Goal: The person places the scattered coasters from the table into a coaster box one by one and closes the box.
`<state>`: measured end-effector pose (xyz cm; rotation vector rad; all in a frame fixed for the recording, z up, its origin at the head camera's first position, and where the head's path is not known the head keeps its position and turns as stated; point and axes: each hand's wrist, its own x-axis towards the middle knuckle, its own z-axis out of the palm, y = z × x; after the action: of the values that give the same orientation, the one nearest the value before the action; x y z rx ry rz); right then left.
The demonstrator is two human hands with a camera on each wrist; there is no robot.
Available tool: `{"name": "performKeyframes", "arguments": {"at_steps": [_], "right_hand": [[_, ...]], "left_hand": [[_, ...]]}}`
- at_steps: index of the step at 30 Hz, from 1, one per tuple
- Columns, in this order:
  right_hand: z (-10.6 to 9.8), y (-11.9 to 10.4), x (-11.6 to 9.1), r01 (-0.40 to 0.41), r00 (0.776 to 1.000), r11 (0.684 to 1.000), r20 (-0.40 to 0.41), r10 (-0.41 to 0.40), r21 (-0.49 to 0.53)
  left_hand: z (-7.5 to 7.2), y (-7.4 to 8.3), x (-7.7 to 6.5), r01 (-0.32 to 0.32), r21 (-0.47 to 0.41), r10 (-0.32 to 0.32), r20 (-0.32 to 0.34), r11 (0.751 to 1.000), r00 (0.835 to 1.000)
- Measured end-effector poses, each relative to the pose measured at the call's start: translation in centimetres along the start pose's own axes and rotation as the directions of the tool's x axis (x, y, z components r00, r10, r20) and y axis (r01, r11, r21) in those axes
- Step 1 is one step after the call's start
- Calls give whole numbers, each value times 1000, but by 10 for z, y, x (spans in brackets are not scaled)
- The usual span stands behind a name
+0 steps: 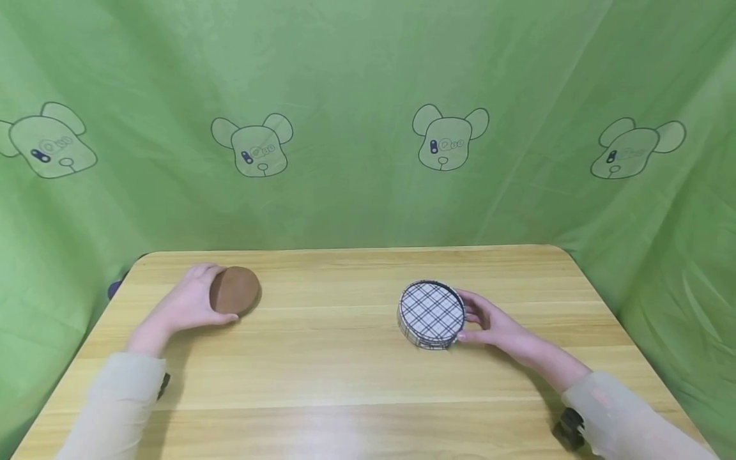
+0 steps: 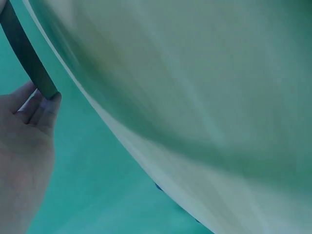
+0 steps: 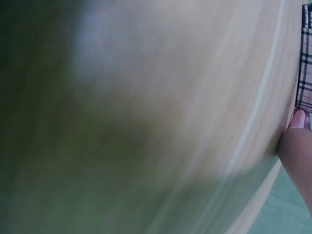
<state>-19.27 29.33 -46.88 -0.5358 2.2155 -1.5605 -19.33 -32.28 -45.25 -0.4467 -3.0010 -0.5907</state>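
On the left half of the table, my left hand (image 1: 190, 299) grips a round brown disc (image 1: 236, 292) by its left side, thumb at the near edge and fingers at the far edge. Seen edge-on in the left wrist view, the disc (image 2: 29, 53) is flat and thin, with fingertips at its lower end. To the right of centre stands a round box (image 1: 432, 312) covered in black-and-white plaid, its top set inside a raised rim. My right hand (image 1: 497, 326) holds the box's right side between thumb and fingers. Only a strip of plaid wall (image 3: 305, 68) enters the right wrist view.
The light wood table (image 1: 333, 370) has rounded far corners. Green curtains (image 1: 351, 211) with printed bear heads hang behind it and at both sides. A dark blue object (image 1: 114, 289) shows past the left edge. Dark wrist devices (image 1: 569, 429) sit at the sleeves.
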Motion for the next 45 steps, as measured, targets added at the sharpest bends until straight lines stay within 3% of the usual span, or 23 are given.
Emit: {"name": "performKeyframes", "arguments": {"at_steps": [16, 38, 45], "right_hand": [[0, -1, 0, 13, 1000, 1000, 9, -13, 2], [0, 2, 1, 10, 1000, 1000, 1, -10, 5], [0, 3, 0, 13, 1000, 1000, -2, -13, 5]], "left_hand": [[11, 29, 15, -68, 2, 68, 6, 998, 998], [25, 61, 41, -118, -9, 118, 14, 993, 993], [29, 73, 48, -104, -24, 104, 30, 994, 994]]}}
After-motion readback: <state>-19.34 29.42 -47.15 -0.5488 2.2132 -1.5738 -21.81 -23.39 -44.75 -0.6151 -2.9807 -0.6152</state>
